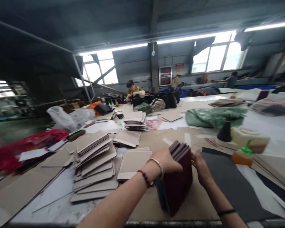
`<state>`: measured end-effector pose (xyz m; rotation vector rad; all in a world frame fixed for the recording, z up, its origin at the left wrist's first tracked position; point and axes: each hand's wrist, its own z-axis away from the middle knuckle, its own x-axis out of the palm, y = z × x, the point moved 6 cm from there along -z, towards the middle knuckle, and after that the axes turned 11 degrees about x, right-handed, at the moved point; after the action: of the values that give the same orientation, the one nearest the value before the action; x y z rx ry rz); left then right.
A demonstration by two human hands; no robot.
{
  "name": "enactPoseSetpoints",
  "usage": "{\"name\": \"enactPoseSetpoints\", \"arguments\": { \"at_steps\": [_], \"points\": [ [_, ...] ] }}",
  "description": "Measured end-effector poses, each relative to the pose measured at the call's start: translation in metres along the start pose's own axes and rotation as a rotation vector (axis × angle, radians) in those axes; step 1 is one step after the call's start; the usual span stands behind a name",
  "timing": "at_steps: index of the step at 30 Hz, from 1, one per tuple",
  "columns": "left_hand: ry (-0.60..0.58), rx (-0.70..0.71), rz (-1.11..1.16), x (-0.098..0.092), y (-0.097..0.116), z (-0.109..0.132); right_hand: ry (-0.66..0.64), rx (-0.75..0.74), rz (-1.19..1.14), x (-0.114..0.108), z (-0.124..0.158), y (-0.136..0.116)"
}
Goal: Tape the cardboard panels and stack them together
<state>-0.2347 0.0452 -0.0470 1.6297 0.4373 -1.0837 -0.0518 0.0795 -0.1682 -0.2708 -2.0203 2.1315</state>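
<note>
A stack of dark maroon covers (180, 180) stands upright on its edge, slightly tilted, on the brown board (142, 215) near the table's front edge. My left hand (165, 163) is closed over the stack's upper left side, thumb lying across the front face. At the upper right edge, my right hand (199, 166) has its fingers closed against the covers; its fingertips are partly hidden. Left of my hands lie pale beige boards (134, 161) and a tall, leaning pile of beige panels (97, 171).
A squeeze bottle of amber liquid with a green cap (243, 155) and a plastic container (250, 139) stand at right, beside dark grey sheet material (232, 183). Green plastic (213, 116) lies behind. Red plastic bags (30, 148) are at left. Another person (134, 91) works across the table.
</note>
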Motion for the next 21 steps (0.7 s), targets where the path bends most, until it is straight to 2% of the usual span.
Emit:
{"name": "enactPoseSetpoints", "arguments": {
  "at_steps": [4, 8, 9, 10, 11, 13, 16, 17, 19, 21],
  "points": [
    [0.005, -0.021, 0.181, -0.014, -0.022, 0.011, 0.149, 0.102, 0.020, -0.012, 0.025, 0.022],
    [-0.046, -0.050, 0.392, -0.020, -0.050, 0.028, 0.152, 0.146, -0.020, -0.008, 0.052, 0.037],
    [-0.038, -0.094, 0.461, -0.020, -0.059, 0.034, 0.137, 0.170, -0.035, -0.005, 0.058, 0.040],
    [-0.008, -0.183, 0.660, -0.018, -0.069, 0.041, 0.119, 0.196, -0.048, 0.000, 0.063, 0.042],
    [0.015, -0.250, 0.797, -0.015, -0.078, 0.049, 0.079, 0.225, -0.064, 0.006, 0.069, 0.042],
    [0.084, -0.388, 1.005, -0.006, -0.092, 0.066, -0.094, 0.290, -0.122, 0.026, 0.080, 0.039],
    [0.232, -0.467, 1.051, -0.001, -0.112, 0.082, -0.388, 0.359, -0.182, 0.054, 0.094, 0.024],
    [0.289, -0.460, 1.032, -0.002, -0.119, 0.084, -0.425, 0.363, -0.169, 0.059, 0.094, 0.019],
    [0.388, -0.423, 0.994, -0.007, -0.132, 0.086, -0.412, 0.343, -0.109, 0.064, 0.087, 0.010],
    [0.435, -0.388, 0.988, -0.011, -0.143, 0.086, -0.407, 0.319, -0.068, 0.069, 0.069, 0.007]
  ]
}}
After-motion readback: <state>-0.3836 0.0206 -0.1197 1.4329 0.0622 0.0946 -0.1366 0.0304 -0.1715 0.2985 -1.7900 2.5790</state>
